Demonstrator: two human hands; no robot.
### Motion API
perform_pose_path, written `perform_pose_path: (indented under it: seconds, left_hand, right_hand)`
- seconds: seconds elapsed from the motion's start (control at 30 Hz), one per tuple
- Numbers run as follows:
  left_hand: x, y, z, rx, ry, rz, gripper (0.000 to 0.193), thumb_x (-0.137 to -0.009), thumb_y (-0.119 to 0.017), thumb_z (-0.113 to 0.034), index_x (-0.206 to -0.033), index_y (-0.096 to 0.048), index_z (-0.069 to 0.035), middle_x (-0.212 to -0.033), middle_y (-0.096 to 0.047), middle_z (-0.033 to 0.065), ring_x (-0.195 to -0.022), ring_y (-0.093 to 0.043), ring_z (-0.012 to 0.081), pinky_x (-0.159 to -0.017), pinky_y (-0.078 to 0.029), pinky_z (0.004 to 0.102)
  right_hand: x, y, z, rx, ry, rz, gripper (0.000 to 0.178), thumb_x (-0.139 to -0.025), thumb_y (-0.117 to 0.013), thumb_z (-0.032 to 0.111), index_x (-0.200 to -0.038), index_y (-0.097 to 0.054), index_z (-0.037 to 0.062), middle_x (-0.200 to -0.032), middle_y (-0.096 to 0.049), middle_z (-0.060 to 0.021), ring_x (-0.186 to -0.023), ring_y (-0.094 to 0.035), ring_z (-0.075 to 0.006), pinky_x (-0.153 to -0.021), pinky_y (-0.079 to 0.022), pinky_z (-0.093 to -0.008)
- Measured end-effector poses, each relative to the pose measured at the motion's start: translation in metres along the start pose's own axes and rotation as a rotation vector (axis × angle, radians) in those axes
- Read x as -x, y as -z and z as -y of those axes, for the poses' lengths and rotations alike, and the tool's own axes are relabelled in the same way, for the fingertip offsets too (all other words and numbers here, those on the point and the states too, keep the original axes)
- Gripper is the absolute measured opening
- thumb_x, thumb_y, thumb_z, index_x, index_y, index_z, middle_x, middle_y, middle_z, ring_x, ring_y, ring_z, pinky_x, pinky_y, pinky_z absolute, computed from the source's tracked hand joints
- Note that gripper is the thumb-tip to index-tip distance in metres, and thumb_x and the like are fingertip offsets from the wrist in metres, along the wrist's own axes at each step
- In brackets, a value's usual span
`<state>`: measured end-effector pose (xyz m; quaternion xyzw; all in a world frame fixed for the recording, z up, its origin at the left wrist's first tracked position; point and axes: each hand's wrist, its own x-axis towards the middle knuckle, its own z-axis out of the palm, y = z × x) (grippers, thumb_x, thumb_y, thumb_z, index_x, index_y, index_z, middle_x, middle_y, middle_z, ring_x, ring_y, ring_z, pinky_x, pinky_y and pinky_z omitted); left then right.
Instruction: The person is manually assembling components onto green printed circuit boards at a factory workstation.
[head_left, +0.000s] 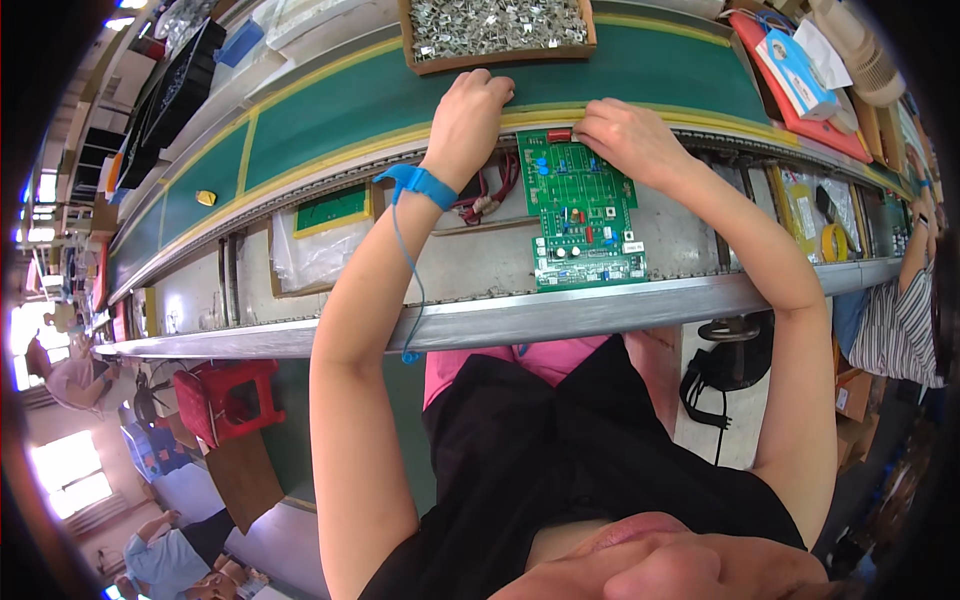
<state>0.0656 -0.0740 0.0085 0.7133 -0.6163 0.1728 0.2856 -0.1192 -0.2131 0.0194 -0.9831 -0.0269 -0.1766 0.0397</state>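
Observation:
A green circuit board (582, 215) lies across the rails in front of me, with small blue, red and white components on it. At its far right corner is my right hand (630, 142), fingers bent and drawn together beside a red block-shaped component (558, 135); what they pinch, if anything, is hidden. My left hand (472, 115) is over the green work surface, just left of the board's far end, its fingers curled closed close to a cardboard box of small metal parts (500, 30). I cannot make out anything in it. A blue wrist strap (425, 186) with a cord circles my left wrist.
The metal front rail (480, 325) runs between me and the board. Left of the board lies a clear plastic bag (315, 250); at right is a yellow tape roll (834, 242). A tissue pack (795, 75) rests on a red tray (750, 40). Other people sit along the line.

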Motion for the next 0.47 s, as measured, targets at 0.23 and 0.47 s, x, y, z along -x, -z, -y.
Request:
perform_pose_path:
  seconds: [0.23, 0.47]
  left_hand:
    - [0.028, 0.046, -0.068, 0.585, 0.248, 0.178, 0.009, -0.080, -0.059, -0.009, -0.085, -0.063, -0.003, -0.082, -0.060, 0.0150, -0.078, -0.058, 0.0339, -0.069, -0.047, 0.0400]
    - [0.050, 0.062, -0.111, 0.386, -0.157, 0.239, 0.018, -0.073, -0.064, -0.001, -0.090, -0.061, -0.004, -0.088, -0.060, 0.0116, -0.082, -0.057, 0.0293, -0.070, -0.047, 0.0368]
  right_hand:
    - [0.000, 0.001, -0.003, -0.030, 0.061, -0.010, 0.012, -0.081, -0.060, 0.016, -0.084, -0.062, 0.0045, -0.083, -0.057, -0.0061, -0.082, -0.057, -0.0250, -0.068, -0.048, -0.0355]
    - [0.001, 0.005, -0.005, -0.109, -0.068, 0.080, 0.014, -0.082, -0.058, 0.017, -0.086, -0.063, 0.0042, -0.086, -0.059, -0.0065, -0.086, -0.058, -0.0263, -0.071, -0.047, -0.0374]
